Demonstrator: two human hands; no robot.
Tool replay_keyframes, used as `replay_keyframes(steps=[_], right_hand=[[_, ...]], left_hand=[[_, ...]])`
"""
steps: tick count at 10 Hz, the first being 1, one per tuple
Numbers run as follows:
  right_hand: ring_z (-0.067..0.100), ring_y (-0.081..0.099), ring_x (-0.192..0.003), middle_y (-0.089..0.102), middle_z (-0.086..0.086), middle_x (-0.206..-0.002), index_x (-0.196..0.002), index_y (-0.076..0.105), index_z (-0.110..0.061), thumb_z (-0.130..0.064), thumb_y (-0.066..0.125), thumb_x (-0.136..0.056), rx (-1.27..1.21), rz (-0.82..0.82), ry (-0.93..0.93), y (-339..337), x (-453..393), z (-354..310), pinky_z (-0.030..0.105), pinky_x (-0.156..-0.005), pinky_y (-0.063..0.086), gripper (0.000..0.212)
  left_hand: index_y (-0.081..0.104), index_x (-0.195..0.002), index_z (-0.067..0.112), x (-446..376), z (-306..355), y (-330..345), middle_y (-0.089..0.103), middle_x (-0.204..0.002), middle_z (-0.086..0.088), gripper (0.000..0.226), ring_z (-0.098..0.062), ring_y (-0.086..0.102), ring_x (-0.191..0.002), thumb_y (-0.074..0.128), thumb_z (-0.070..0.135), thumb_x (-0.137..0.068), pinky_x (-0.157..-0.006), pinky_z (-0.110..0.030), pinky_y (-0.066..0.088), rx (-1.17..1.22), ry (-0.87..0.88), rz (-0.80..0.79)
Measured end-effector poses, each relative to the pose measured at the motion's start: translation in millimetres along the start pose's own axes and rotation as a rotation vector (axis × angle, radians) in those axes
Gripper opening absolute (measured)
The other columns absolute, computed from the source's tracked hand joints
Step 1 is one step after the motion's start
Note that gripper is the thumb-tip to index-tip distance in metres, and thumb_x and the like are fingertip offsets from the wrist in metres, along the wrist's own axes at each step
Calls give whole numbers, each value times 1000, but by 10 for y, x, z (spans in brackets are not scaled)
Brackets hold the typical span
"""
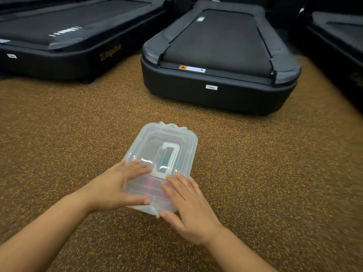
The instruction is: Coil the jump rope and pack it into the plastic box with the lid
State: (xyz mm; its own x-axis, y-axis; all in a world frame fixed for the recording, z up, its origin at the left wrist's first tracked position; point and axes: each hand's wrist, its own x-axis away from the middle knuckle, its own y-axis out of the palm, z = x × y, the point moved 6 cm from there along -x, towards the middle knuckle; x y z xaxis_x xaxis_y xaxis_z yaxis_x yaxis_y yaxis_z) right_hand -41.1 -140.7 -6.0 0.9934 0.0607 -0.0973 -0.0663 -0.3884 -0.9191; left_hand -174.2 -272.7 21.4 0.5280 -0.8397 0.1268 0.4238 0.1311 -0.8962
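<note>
Two hands are pressing on the near end of the plastic box (160, 165), which is sitting on the speckled brown floor (78, 124) with its lid (172, 139) already on. The left hand (115, 185) is lying flat, fingers (137, 166) together on top and thumb hooking the near edge; the right hand (188, 203) is resting likewise, fingers slightly spread, clamped on nothing. A pink blur through the plastic is probably the jump rope (151, 186), seemingly packed. Judging by this, closing is the step in hand; next, the near latch is likely needing a firm, even push. Beyond, dark treadmills (218, 55) are standing in a row.
</note>
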Motion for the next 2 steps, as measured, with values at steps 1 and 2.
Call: replay_keyframes(steps=[1,2], right_hand=[[12,-5,-149,14,-4,-161,-151,19,-24,-61,14,-92,-11,16,43,-207,14,198,31,-119,-13,70],[11,-6,-149,13,-5,-162,-152,19,-23,-57,18,-93,19,21,123,-473,40,478,26,-114,-16,68]], left_hand=[[33,-141,43,-141,105,-6,21,-153,19,84,7,7,-142,35,85,-69,-116,-19,-1,21,-4,24],[30,-145,38,-373,326,-65,18,-157,12,82,3,6,-143,28,81,-75,-116,-21,1,-19,-5,14]])
